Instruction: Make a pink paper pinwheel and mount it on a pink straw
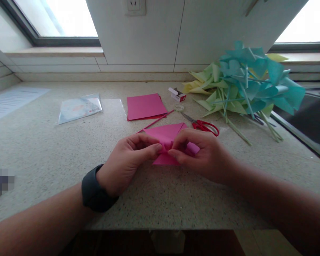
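A pink paper sheet (167, 133), partly folded, lies on the speckled counter (53, 156) in front of me. My left hand (128, 160), with a dark watch on its wrist, pinches the paper's middle from the left. From the right, my right hand (200, 151) pinches the same spot, fingertips almost meeting the left thumb. Both hands cover the fold's centre. A pink straw (154, 122) lies just behind the sheet.
A stack of pink paper (145, 106), red-handled scissors (202, 125), a tape roll (179, 108) and a small box (177, 94) lie behind. A heap of teal and yellow paper pinwheels (245, 85) fills the right. A plastic packet (78, 107) lies left; a sink (313, 121) far right.
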### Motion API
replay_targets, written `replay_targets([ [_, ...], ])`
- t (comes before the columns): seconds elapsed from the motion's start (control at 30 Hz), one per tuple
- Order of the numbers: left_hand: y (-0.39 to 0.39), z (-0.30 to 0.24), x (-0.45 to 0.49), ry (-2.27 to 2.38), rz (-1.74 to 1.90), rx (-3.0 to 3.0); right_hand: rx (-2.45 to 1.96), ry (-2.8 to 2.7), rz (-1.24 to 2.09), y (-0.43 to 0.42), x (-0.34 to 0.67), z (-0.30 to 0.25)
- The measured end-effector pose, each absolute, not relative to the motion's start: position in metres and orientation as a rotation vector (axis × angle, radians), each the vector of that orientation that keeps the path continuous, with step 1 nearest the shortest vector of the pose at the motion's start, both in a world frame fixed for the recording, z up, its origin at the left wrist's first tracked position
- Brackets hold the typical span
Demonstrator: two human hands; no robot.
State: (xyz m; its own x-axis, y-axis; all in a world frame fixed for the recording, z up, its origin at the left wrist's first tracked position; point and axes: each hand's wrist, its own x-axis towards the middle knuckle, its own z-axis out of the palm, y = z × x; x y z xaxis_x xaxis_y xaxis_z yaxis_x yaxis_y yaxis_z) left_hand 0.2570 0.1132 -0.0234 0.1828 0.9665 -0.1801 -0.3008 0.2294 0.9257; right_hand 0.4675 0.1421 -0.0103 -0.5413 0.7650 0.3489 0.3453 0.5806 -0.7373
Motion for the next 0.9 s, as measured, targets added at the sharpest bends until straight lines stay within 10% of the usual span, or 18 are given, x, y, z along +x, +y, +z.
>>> replay_targets([
  [0.53,0.113,-0.019,0.261,0.975,1.098,0.845,-0.848,-2.542,0.456,0.153,0.471,-0.014],
  [0.9,0.112,-0.023,0.261,0.97,1.092,0.979,-1.039,-2.127,1.017,0.14,0.47,-0.002],
])
